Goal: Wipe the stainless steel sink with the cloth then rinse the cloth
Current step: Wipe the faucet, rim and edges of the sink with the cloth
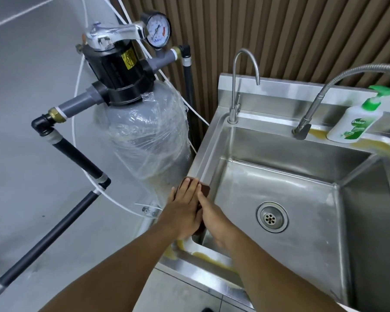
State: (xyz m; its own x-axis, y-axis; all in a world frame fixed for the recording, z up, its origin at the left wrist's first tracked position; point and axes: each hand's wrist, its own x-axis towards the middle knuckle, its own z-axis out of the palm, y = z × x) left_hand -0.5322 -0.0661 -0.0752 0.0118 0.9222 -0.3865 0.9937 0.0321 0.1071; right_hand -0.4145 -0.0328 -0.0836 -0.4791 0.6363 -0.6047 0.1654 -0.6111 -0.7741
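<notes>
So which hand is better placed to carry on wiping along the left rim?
Probably the left hand: it lies flat on the brown cloth on the sink rim; the right hand sits partly inside the basin.

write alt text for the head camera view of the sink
Both hands, left and right, press a brown cloth flat on the left rim of a steel sink. Behind the dry basin stand two taps and a soap bottle; a wrapped filter tank is to the left.

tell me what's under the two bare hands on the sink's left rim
A dark brown cloth lies under the left hand and right hand, pressed flat on the stainless steel sink rim. Most of it is covered.
</notes>
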